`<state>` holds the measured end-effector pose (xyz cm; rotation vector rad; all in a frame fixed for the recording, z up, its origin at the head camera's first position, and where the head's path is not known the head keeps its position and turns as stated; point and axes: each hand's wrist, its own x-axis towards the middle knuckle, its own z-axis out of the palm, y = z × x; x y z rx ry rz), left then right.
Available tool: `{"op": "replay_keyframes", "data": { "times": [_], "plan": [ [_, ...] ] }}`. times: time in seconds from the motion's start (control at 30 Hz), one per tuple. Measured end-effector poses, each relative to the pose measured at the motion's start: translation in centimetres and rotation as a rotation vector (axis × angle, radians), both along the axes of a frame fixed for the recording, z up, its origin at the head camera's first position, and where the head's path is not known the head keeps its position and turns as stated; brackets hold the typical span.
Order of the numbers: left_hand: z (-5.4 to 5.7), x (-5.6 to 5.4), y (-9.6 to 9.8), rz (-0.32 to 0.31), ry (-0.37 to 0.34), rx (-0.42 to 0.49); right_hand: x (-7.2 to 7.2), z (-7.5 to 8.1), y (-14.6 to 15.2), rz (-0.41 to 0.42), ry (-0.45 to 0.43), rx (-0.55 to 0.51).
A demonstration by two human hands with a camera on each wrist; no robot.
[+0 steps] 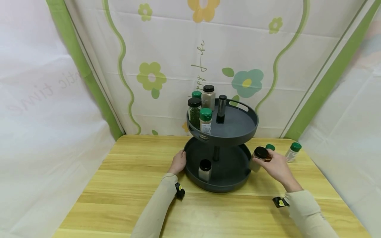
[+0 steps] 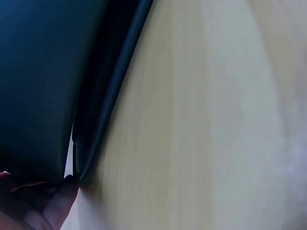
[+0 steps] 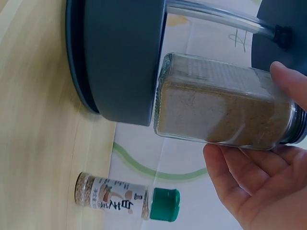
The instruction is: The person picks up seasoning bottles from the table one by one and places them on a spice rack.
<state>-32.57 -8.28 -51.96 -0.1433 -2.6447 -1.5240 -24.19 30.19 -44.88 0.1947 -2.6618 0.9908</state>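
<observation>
Right now, a black-capped glass spice jar (image 3: 211, 103) is hanging just beside the right side of the lower tray (image 1: 233, 173), its base level with the rim; whether glass and rim are touching, I cannot tell. The right hand (image 1: 276, 167) is holding it near the cap, thumb on one side and fingers on the other. The clear jar is showing flat sides and fine tan-brown powder lying unevenly, leaving part of the glass bare.

The lower tray's dark grey rim is standing between the jar and the tray floor, and the upper tray (image 1: 238, 124) is overhanging that floor on a central post. Another black-capped jar (image 1: 205, 173) is already standing on the lower tray, near its front left. The left hand (image 1: 178, 162) is touching the rim at the left; how far its fingers are curling round it is unclear.

Four containers are crowding the upper tray's left side: two green-capped shakers and two black-capped jars, one holding green flakes. On the table (image 1: 119, 191), a green-capped shaker (image 1: 293, 153) is standing far right, while another green cap (image 1: 270, 147) is showing behind the right hand. A flower-printed sheet (image 1: 172, 43) is hanging behind everything.
</observation>
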Motion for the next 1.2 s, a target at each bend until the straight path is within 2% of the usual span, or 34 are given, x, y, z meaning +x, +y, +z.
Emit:
{"op": "replay_keyframes", "data": {
  "times": [1.2],
  "plan": [
    [-0.2, 0.1, 0.0, 0.001, 0.047, -0.035, 0.5, 0.1, -4.7, 0.161, -0.019, -0.063]
  ]
}}
